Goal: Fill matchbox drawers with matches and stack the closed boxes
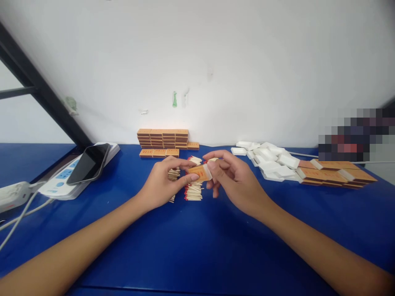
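Note:
Both of my hands meet over the middle of the blue table [197,246]. My left hand [160,183] pinches an orange matchbox [200,172] between thumb and fingers. My right hand [234,176] grips the same matchbox at its white inner-tray end. Beneath the hands lies a loose pile of red-tipped matches [194,192].
A stack of orange matchboxes [163,139] stands against the white wall, with a short row in front. At the right lie white inner trays [271,160] and orange sleeves [333,172]. At the left a phone [89,163] rests on a power strip [61,181] with cables.

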### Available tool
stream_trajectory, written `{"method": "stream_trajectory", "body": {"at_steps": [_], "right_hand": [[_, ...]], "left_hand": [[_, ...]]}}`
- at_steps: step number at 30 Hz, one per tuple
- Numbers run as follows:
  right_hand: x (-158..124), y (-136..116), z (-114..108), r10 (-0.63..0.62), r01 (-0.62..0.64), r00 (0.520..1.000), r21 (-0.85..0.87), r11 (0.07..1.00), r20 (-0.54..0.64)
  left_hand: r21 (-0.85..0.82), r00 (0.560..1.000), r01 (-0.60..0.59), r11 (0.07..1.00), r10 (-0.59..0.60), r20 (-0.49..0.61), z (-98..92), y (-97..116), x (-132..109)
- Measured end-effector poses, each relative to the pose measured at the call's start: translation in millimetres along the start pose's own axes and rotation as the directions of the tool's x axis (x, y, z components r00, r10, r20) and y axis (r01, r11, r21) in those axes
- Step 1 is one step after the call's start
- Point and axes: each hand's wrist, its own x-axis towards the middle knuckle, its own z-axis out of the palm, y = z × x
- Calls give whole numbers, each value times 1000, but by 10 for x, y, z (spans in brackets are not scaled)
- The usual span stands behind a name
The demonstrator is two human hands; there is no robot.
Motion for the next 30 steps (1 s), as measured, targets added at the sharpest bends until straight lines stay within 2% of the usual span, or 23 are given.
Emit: {"method": "stream_trajectory", "body": {"at_steps": [4, 6, 8, 11, 13, 15, 17, 19, 21, 23, 24, 30], "right_hand": [[43, 71, -26, -4, 1, 999, -73, 997, -36], [57, 101, -24, 5, -9, 998, -54, 998, -59], [70, 118, -16, 37, -36, 998, 19, 999, -50], [87, 124, -1, 93, -90, 995, 130, 987, -23], [98, 128, -7, 101, -96, 994, 123, 988, -38], [115, 141, -34, 86, -83, 994, 52, 995, -64], [139, 165, -78, 64, -67, 994, -23, 998, -83], [165, 197, -126, 53, -60, 994, -70, 996, -94], [188, 232, -169, 53, -62, 994, -103, 993, -93], [205, 265, -198, 53, -63, 995, -127, 990, -87], [212, 281, -208, 52, -63, 995, -136, 989, -84], [233, 338, -224, 42, -54, 997, -179, 982, -69]], "left_hand": [[67, 999, -15, 998, 19, -50, 43, 38, -33], [133, 992, -115, 984, 121, -33, 57, 49, -47], [232, 966, -251, 940, 259, -5, 47, 56, -40], [365, 917, -388, 847, 396, 56, -93, 23, 46], [449, 904, -424, 786, 393, 165, -316, -72, 159], [552, 911, -411, 725, 334, 240, -634, -241, 286], [686, 951, -309, 659, 227, 210, -984, -453, 387], [804, 981, -189, 564, 68, 183, -1291, -647, 437], [884, 979, -120, 452, -95, 181, -1508, -766, 436], [930, 967, -61, 362, -210, 146, -1633, -799, 404], [938, 964, -50, 342, -228, 135, -1668, -792, 385], [953, 955, -32, 301, -273, 118, -1674, -714, 315]]}}
